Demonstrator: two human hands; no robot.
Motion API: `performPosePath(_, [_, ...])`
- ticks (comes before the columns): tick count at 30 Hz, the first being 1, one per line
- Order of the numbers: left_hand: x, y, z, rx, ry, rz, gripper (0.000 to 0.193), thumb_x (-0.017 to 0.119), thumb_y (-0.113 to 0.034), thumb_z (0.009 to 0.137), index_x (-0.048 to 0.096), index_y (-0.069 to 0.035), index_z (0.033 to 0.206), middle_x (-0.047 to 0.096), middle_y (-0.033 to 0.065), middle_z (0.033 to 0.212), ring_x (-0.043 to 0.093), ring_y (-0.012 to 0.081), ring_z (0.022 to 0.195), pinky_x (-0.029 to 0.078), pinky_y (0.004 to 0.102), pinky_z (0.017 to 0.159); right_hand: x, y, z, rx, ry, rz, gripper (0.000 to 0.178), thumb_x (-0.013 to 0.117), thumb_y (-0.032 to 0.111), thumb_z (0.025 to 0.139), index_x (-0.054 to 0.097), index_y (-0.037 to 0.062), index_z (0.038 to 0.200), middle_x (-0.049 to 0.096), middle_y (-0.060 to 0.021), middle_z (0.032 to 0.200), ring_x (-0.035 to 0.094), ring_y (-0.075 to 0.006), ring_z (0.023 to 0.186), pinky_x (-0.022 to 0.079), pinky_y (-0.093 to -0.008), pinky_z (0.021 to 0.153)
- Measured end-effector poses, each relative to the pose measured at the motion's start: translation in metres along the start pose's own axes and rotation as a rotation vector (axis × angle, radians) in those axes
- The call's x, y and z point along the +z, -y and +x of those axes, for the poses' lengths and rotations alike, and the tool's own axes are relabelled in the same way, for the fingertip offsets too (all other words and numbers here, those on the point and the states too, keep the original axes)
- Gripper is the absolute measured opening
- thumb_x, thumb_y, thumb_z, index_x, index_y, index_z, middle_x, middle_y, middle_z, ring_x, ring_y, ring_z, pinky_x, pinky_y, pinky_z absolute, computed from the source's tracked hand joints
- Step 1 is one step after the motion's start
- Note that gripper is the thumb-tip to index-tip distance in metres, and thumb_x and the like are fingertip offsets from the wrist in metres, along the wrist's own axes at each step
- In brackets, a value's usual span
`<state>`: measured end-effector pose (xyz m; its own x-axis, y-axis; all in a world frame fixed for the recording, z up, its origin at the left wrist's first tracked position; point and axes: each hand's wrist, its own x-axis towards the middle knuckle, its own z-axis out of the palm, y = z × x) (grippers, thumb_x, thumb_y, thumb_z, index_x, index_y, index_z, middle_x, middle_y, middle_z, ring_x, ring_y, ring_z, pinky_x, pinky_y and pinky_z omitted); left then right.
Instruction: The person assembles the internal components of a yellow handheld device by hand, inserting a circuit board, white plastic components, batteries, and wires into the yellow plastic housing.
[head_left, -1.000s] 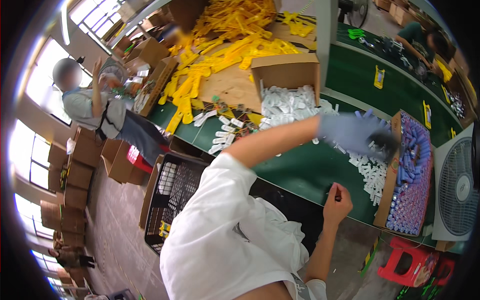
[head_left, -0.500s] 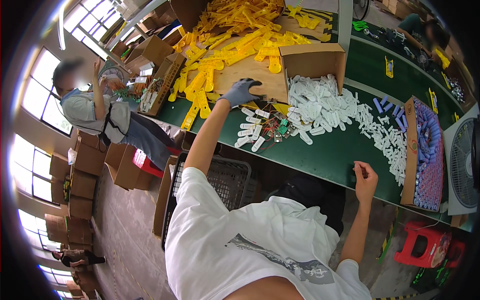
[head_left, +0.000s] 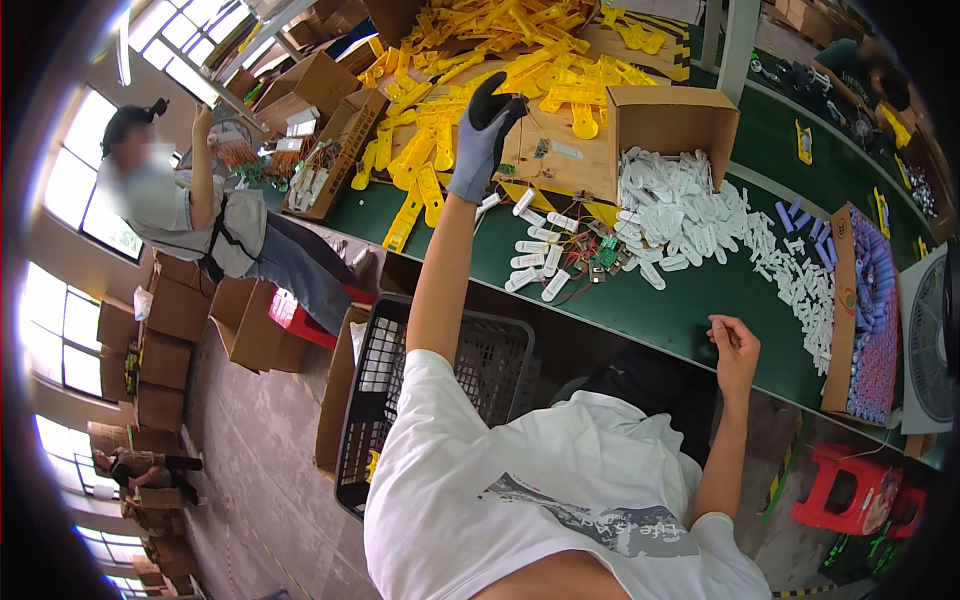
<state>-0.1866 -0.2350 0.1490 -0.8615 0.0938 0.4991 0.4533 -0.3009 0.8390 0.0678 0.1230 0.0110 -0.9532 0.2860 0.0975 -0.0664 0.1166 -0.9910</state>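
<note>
The dark-tipped fingers of the gloved left hand point up and away from the body, a gap showing between them. Something small and dark seems to sit at the rightmost tip, but from my angle I cannot tell whether they are clamped on it. A second ago I had this hand as a blur by the box of cylinders; half a second ago it was reaching over the near side of the wooden board. Now it has swung farther up over that board, beside the yellow pieces.

The swing leaves a small green circuit board and a flat white piece in view on the wood, just right of the glove. So I read the handling as centred there at this instant, with the wired circuit boards and white casings lying on the table nearer the body.

The bare right hand has hardly moved: it hangs at the table's near edge, curled, and I cannot tell how tightly it closes. Farther out, a heap of white parts spills from an open carton, small white strips trail off below loose blue cylinders, and a fan stands past the box.
</note>
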Motion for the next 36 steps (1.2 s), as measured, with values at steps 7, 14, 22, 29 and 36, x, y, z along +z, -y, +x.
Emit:
performPosePath(7, [0.078,-0.05,-0.035,0.125,0.022,0.082,0.047,0.053,-0.008,0.095,0.04,-0.001,0.139,0.059,0.0107,0.107,0.062,0.0155,0.087,0.049,0.0267,0.077,0.055,0.052,0.026,0.122,0.429,0.232,0.03,0.054,0.025,0.097,0.063,0.0029,0.114,0.067,-0.0066,0.088,0.062,-0.0094,0.075,0.046,-0.0206,0.064])
performPosePath(14, [0.133,-0.054,-0.089,0.084,0.232,0.014,0.059,0.057,-0.027,0.094,0.035,0.001,0.141,0.059,0.0173,0.117,0.064,0.0281,0.094,0.049,0.0423,0.089,0.114,0.074,0.035,0.479,0.672,1.096,0.051,0.041,0.038,0.101,0.036,0.0108,0.144,0.064,-0.0126,0.109,0.064,-0.0148,0.086,0.049,-0.0226,0.063])
performPosePath(22, [0.126,-0.022,-0.098,0.012,0.271,0.067,0.05,0.054,0.005,0.083,0.047,0.003,0.132,0.059,0.0145,0.123,0.059,0.0198,0.109,0.046,0.0334,0.094,0.065,0.059,0.029,0.177,0.307,1.109,0.024,0.057,0.021,0.096,0.059,0.0012,0.109,0.054,-0.0004,0.063,0.04,-0.0035,0.051,0.029,-0.0196,0.043])
performPosePath(29, [0.124,0.006,-0.105,-0.071,0.257,0.089,0.05,0.061,0.005,0.079,0.051,0.005,0.128,0.057,0.0135,0.127,0.055,0.0204,0.116,0.04,0.029,0.1,0.008,0.1,0.013,-0.184,0.084,0.577,0.017,0.065,0.007,0.085,0.063,-0.0028,0.099,0.063,-0.0072,0.069,0.055,-0.0063,0.052,0.039,-0.0193,0.044])
performPosePath(36, [0.139,-0.007,-0.108,-0.171,0.541,0.268,0.046,0.061,0.008,0.068,0.06,0.006,0.113,0.061,0.0135,0.114,0.057,0.021,0.107,0.042,0.03,0.096,-0.034,0.091,0.019,-0.458,0.05,0.496,0.017,0.07,-0.001,0.08,0.065,-0.0043,0.096,0.064,-0.0066,0.08,0.055,-0.0071,0.061,0.042,-0.0193,0.051])
